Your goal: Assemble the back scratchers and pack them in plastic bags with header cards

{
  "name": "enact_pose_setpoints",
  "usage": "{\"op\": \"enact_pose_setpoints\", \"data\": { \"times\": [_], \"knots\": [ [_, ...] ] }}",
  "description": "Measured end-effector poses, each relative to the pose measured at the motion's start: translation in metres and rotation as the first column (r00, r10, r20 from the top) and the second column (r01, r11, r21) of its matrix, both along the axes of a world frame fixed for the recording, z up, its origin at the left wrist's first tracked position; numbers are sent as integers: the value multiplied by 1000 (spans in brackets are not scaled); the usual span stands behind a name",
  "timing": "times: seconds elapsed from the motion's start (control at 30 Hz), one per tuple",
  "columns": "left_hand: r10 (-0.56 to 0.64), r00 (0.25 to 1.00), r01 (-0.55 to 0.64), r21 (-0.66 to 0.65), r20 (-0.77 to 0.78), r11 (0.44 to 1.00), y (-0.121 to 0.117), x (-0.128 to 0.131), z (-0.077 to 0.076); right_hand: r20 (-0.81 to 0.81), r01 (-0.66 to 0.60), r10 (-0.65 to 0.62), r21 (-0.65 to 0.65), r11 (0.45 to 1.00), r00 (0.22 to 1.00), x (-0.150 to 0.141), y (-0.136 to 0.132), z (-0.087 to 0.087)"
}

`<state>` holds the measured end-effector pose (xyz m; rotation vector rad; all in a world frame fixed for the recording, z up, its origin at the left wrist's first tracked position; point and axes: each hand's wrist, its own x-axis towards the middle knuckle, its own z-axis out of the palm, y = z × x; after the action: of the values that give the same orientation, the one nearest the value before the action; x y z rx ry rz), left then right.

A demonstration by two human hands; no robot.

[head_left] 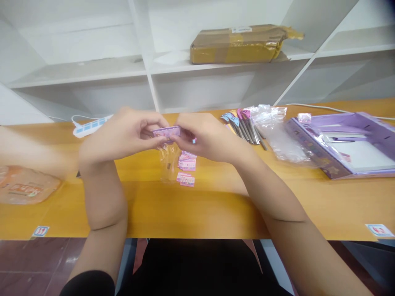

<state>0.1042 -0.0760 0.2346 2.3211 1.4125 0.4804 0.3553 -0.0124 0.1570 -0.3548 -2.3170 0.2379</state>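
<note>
Both of my hands meet above the middle of the wooden table (197, 209). My left hand (123, 133) and my right hand (206, 135) pinch the two ends of a small purple card (166, 131) between thumb and fingers. From it hangs a clear plastic bag (169, 162). Just below lie a few small pink packets (187, 170) on the table, not touched by either hand.
A bunch of metal pens with coloured tops (243, 125) and a crumpled clear bag (277, 131) lie right of my hands. A purple box (342, 144) stands open at the far right. A white power strip (89, 125) and a brown parcel (240, 43) on the shelf sit behind.
</note>
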Motion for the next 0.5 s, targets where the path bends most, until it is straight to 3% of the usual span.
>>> {"op": "enact_pose_setpoints", "data": {
  "times": [0.3, 0.4, 0.5],
  "knots": [
    [34, 999, -34, -7, -12, 999, -2, -3, 2, 5, -22, 22, -12, 1000, 1000, 1, 3, -2],
    [54, 998, -54, -24, -16, 998, -2, -5, 3, 33, -50, 55, -139, 989, 998, -1, 3, -2],
    [80, 995, -81, -4, -61, 997, -1, -9, 3, 115, -77, 128, -369, 926, 985, -9, 8, -8]
  ]
}}
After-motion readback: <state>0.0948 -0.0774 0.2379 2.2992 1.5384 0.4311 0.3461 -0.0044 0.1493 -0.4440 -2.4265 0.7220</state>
